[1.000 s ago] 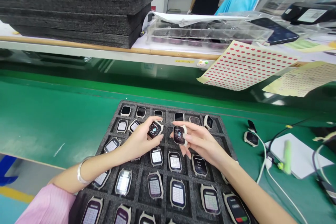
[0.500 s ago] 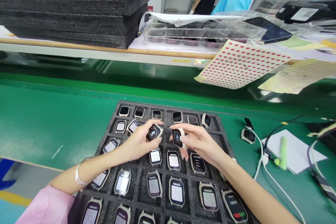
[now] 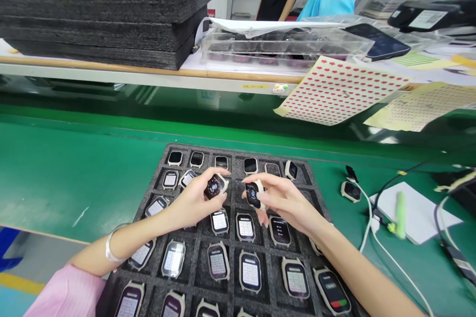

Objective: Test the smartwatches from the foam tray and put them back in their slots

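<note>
A black foam tray (image 3: 238, 154) with square pockets lies on the green belt and holds several strapless smartwatch bodies, most with lit screens. My left hand (image 3: 191, 203) is closed on one watch body (image 3: 214, 186) with a dark dial face, held just above the tray. My right hand (image 3: 284, 199) pinches a second watch body (image 3: 253, 194) beside it, screen turned toward me. Both hands hover over the tray's second and third rows. A silver bracelet (image 3: 110, 249) circles my left wrist.
A loose watch body (image 3: 349, 190) lies on a cable right of the tray, near a white pad (image 3: 427, 215) and a green marker (image 3: 400, 213). Red-dot sticker sheets (image 3: 342, 91), clear plastic trays (image 3: 282, 42) and stacked black foam (image 3: 104, 10) sit on the far shelf. Two people stand behind.
Both hands with their watches have shifted slightly toward me and left in the picture, mostly as the head camera moved. The left-hand watch has tilted a little. The grips have not changed.
</note>
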`<state>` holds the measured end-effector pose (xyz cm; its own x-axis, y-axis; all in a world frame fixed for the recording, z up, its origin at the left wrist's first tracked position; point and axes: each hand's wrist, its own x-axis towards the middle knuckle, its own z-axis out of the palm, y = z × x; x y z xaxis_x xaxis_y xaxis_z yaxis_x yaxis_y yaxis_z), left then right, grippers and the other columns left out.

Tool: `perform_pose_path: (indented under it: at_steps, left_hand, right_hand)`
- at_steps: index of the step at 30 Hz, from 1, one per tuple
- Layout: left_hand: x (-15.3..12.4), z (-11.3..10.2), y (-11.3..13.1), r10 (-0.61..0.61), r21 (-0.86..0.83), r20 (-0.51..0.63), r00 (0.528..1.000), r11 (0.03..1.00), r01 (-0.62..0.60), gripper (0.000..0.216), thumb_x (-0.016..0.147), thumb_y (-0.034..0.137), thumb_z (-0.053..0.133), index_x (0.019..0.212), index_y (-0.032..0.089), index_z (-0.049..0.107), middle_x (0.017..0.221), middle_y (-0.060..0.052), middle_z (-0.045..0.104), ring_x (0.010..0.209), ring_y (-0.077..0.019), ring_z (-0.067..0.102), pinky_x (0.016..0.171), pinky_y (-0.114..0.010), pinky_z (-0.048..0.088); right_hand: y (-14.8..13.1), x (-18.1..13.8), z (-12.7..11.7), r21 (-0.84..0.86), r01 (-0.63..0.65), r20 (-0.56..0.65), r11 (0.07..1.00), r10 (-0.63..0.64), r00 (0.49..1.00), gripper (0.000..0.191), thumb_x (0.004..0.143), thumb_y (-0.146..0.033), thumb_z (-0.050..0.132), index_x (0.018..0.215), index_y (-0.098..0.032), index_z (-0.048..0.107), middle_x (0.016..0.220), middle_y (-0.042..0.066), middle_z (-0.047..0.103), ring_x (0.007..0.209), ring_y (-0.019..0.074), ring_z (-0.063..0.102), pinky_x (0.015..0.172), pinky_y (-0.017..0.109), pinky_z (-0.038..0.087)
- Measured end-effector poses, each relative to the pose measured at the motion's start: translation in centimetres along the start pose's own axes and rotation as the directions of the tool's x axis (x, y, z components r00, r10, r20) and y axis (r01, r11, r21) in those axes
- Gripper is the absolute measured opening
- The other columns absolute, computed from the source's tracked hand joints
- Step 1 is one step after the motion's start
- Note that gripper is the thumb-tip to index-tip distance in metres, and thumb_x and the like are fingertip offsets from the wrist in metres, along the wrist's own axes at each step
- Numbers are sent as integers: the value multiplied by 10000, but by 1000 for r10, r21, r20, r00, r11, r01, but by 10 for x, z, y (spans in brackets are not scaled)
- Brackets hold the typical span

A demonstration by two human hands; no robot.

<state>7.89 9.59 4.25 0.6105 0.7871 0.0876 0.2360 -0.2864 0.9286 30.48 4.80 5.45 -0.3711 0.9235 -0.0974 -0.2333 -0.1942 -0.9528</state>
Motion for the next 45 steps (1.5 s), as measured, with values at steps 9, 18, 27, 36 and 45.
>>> perform_pose_path:
  at_steps: [9, 18, 27, 36, 45]
  left_hand:
    - [2, 4, -2, -64, -85, 100, 993, 994, 73, 469, 846, 244, 557, 1294, 212, 423, 933, -23, 605, 679, -133, 550, 612, -239, 462]
    - [1, 0, -2, -37, 11, 77, 996, 999, 37, 401, 843, 219, 534, 1234, 194, 450, 1086, -60, 613, 962, -207, 580, 822, -305, 469]
    - [1, -2, 1, -4, 35, 25, 1000, 999, 3, 364, 818, 173, 546, 1177, 195, 490, 1145, -61, 586, 1015, -204, 558, 870, -293, 441]
    - [1, -1, -2, -29, -6, 33, 999, 1000, 29, 389, 815, 189, 559, 1198, 203, 489, 1075, -55, 593, 912, -190, 575, 772, -287, 479]
    - [8, 6, -2, -175, -517, 182, 967, 820, 246, 523, 710, 125, 662, 1181, 211, 450, 1045, -60, 555, 847, -182, 624, 698, -328, 557]
  right_hand:
    - [1, 2, 0, -8, 12, -32, 1000, -13, 999, 356, 830, -240, 682, 1172, -167, 616, 922, 75, 673, 505, 126, 635, 455, 229, 521]
    - [2, 3, -2, -51, -21, -39, 998, 19, 999, 331, 847, -253, 665, 1158, -156, 606, 732, 26, 655, 515, 139, 632, 479, 235, 507]
    - [0, 3, -1, -29, -14, -95, 999, 11, 995, 367, 828, -258, 682, 1169, -145, 607, 765, 37, 653, 515, 142, 629, 514, 268, 538]
    - [2, 1, 0, -6, -25, -69, 1000, 25, 997, 392, 846, -265, 666, 1210, -147, 583, 818, 68, 688, 541, 157, 648, 517, 276, 539]
    - [5, 5, -2, 62, 11, -111, 998, -4, 994, 358, 872, -250, 602, 1216, -170, 541, 1035, 135, 671, 678, 206, 685, 512, 292, 548]
